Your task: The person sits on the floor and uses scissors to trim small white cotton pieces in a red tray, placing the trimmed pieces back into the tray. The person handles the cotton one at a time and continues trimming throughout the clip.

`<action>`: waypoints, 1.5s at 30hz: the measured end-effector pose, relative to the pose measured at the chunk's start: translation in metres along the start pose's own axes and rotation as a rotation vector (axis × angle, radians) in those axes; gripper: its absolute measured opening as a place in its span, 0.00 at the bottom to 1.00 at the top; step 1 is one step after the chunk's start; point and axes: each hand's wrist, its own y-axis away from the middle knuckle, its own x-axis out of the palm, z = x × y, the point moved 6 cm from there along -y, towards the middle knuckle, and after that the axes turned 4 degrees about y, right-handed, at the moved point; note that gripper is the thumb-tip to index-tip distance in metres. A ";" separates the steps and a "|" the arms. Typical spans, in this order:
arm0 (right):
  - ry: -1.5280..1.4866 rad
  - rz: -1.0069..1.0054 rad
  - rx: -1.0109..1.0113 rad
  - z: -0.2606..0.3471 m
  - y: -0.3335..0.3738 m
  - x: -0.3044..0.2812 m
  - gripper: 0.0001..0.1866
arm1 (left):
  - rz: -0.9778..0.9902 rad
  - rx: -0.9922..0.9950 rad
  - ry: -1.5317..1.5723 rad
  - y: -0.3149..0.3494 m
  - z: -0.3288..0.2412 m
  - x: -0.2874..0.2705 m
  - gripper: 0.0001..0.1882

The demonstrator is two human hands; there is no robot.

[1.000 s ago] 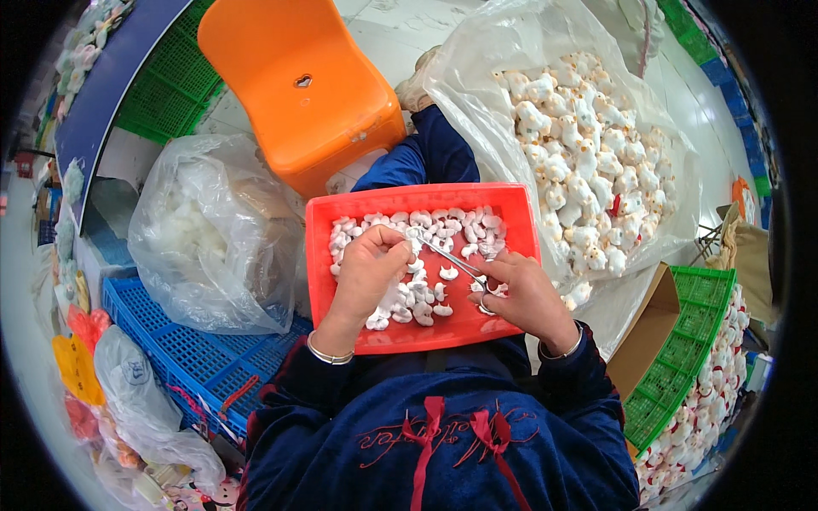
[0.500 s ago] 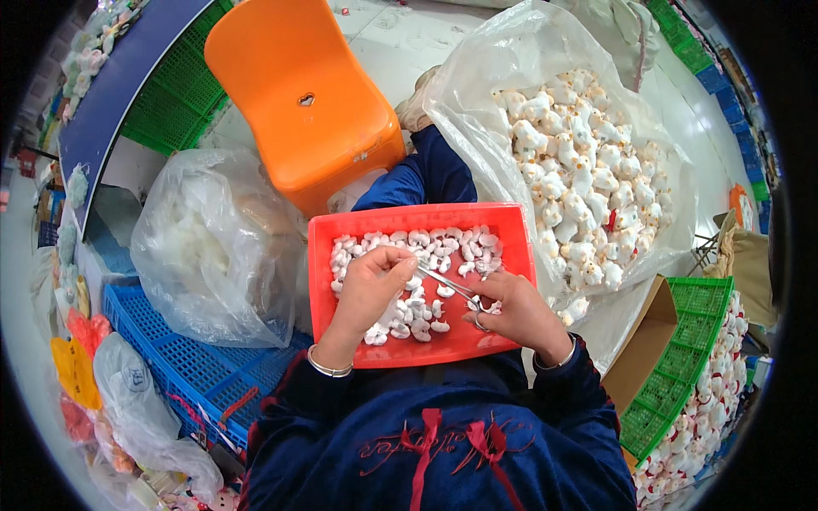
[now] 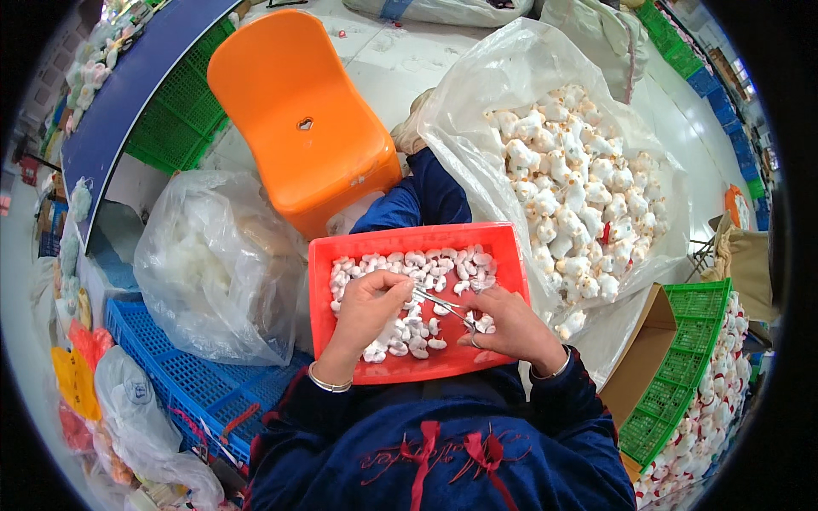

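Note:
On my lap rests a red plastic tray (image 3: pixel 503 243) strewn with small white curved plush pieces (image 3: pixel 417 328). My left hand (image 3: pixel 368 308) is over the tray's left half, thumb and fingers pinched on a small white piece mostly hidden by them. From the right, my right hand (image 3: pixel 509 324) grips slim metal forceps (image 3: pixel 445 303) by their finger rings. Their tips meet my left fingertips, and whether the jaws are closed is too small to tell.
An orange chair (image 3: pixel 298 111) stands ahead. At right is a clear bag (image 3: pixel 452 128) of white plush toys (image 3: pixel 579 187); at left, a bag of white stuffing (image 3: pixel 204 264) sits by a blue crate (image 3: pixel 187 366). A green crate (image 3: pixel 682 375) stands at the lower right.
The whole scene sits slightly lower in the picture, as the view has tilted up. Both hands keep their hold, with the forceps still at my left fingertips.

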 end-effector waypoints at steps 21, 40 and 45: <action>-0.252 0.154 0.015 0.010 0.001 0.003 0.17 | 0.056 0.026 0.076 0.003 0.010 -0.001 0.08; -0.280 0.136 0.010 0.007 0.001 0.007 0.26 | 0.207 -0.101 0.140 0.004 0.008 -0.004 0.13; -0.318 0.168 -0.030 0.004 0.002 0.008 0.27 | 0.320 -0.091 0.231 0.006 0.008 -0.003 0.12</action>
